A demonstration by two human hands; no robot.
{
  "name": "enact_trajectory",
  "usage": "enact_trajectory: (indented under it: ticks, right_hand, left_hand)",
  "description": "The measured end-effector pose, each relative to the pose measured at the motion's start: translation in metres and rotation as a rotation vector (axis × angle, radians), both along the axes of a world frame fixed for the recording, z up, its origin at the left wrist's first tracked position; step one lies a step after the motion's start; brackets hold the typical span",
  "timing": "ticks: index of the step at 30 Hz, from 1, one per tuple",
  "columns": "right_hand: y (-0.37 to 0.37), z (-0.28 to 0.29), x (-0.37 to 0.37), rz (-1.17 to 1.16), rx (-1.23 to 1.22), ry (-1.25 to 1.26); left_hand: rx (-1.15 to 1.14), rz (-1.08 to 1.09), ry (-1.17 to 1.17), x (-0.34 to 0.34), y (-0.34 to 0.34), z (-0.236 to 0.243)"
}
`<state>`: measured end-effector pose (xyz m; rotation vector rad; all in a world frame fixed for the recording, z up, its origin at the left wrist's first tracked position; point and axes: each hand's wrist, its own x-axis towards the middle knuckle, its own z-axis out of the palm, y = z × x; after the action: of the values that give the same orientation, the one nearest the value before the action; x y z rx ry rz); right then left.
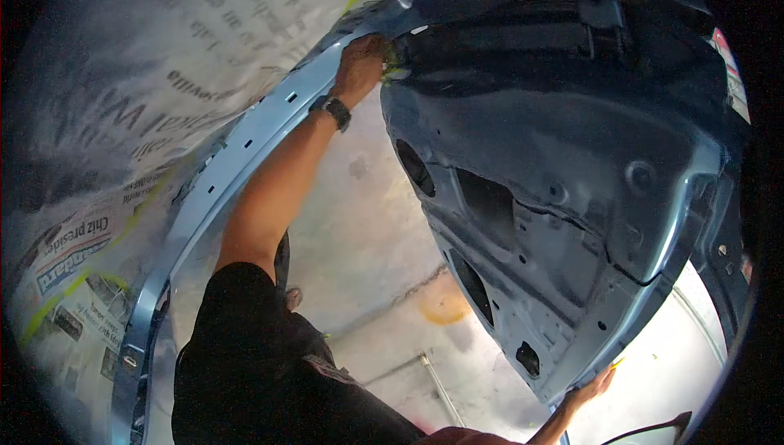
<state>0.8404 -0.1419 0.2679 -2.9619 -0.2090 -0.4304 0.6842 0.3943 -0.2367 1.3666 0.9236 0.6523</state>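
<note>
A dark blue car door (563, 167), its bare inner side showing round and oblong openings, stands swung out from the light blue door frame (245, 143). My left arm, with a black watch (331, 112) on the wrist, reaches up to where the door meets the frame. There my left hand (361, 68) is closed by some yellow-green tape (392, 61); its fingertips are mostly hidden. At the door's lower far corner, my right hand (594, 388) is closed on the edge. A small yellow bit (617, 362) shows by its fingers, too small to name.
Printed newspaper sheets (90, 237), held with yellow-green tape, cover the body to the left of the frame. On the paint-stained floor (359, 192) lies a pale rod (441, 389). A dark curved object (653, 427) shows at the lower right.
</note>
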Motion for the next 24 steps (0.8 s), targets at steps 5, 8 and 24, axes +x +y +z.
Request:
enact_trajectory:
  ticks: [5,8,24]
  right_hand:
    - [-0.009,0.004,-0.002,-0.022,0.105,0.051]
    - [-0.013,0.004,-0.001,-0.030,0.059,0.025]
    - [-0.010,0.002,0.004,-0.008,0.006,0.005]
  left_hand:
    - [-0.152,0.073,0.036,-0.051,-0.034,-0.047]
    - [-0.543,0.127,-0.057,-0.098,-0.080,-0.080]
    - [-0.491,0.196,0.119,-0.095,-0.132,-0.032]
